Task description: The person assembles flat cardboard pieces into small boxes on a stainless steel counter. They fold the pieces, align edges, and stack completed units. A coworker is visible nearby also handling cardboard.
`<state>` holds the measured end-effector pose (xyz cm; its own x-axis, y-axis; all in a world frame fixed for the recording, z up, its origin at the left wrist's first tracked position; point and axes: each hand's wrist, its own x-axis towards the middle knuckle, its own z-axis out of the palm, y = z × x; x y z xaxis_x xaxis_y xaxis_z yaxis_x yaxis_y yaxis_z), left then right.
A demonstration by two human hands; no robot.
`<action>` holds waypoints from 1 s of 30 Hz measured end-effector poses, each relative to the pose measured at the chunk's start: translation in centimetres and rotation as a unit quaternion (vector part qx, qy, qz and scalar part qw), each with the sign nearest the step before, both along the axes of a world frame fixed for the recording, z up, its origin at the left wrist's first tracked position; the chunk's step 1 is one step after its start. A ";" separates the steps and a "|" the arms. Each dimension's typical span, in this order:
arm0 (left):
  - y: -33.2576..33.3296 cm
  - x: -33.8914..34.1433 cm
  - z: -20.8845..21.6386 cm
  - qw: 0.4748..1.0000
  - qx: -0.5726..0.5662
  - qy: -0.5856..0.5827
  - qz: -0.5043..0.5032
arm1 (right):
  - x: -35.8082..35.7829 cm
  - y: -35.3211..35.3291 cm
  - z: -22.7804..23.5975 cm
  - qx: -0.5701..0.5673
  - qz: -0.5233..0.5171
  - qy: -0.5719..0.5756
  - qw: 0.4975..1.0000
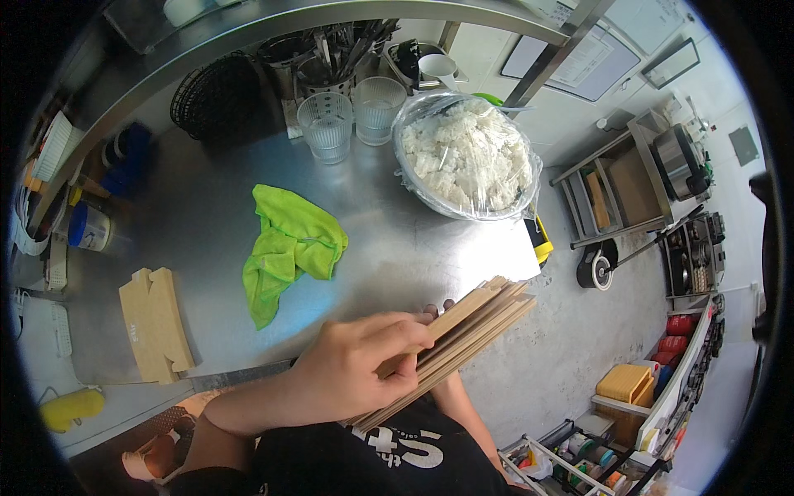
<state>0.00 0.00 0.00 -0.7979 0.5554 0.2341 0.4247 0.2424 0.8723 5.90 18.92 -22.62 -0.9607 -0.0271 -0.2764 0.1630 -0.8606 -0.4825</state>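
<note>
My left hand [356,364], thumb and fingers closed, pinches the near upper piece of a stack of flat brown cardboard pieces [484,318]. The stack is tilted on edge in front of my body, just off the table's front edge. Behind it, my right hand [438,309] supports the stack; only a few fingertips show over the top edge, and the palm is hidden. Lying by itself on the left of the steel table is another flat cardboard piece [155,326] with notched ends. A crumpled green cloth [289,248] rests mid-table.
At the back right of the table [198,240] stands a large film-covered bowl of white rice [467,157]. Beside it are two clear ribbed tumblers [325,128], a utensil holder [327,78] and a black basket [211,97]. A metal shelf [331,18] spans overhead.
</note>
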 end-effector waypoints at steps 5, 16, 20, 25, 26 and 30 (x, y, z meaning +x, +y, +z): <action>-0.1 0.3 0.2 1.000 -0.025 0.011 -0.004 | -0.6 -0.4 -0.4 -0.122 0.008 0.136 0.983; 0.4 0.5 -0.5 0.998 0.013 0.055 0.014 | 0.3 -0.3 1.1 -0.008 -0.006 0.014 1.000; 0.2 0.5 -0.5 0.999 0.012 0.037 0.010 | 0.3 -0.3 1.0 0.018 -0.022 0.005 1.000; 0.2 0.6 -0.5 0.999 0.021 0.034 0.011 | 0.2 -0.3 0.4 -0.013 -0.006 0.037 0.999; 0.3 0.6 -0.5 0.999 0.022 0.035 0.013 | 0.1 -0.3 0.3 -0.032 -0.008 0.069 0.997; 0.1 0.6 -0.4 0.999 0.020 0.026 0.005 | 0.1 -0.2 0.0 -0.061 0.002 0.080 0.995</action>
<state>0.62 0.09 -0.44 -0.7890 0.5374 0.2979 0.4684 0.2123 0.8576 5.95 18.72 -22.63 -0.9919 -0.0540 -0.1148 0.0955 -0.9136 -0.3952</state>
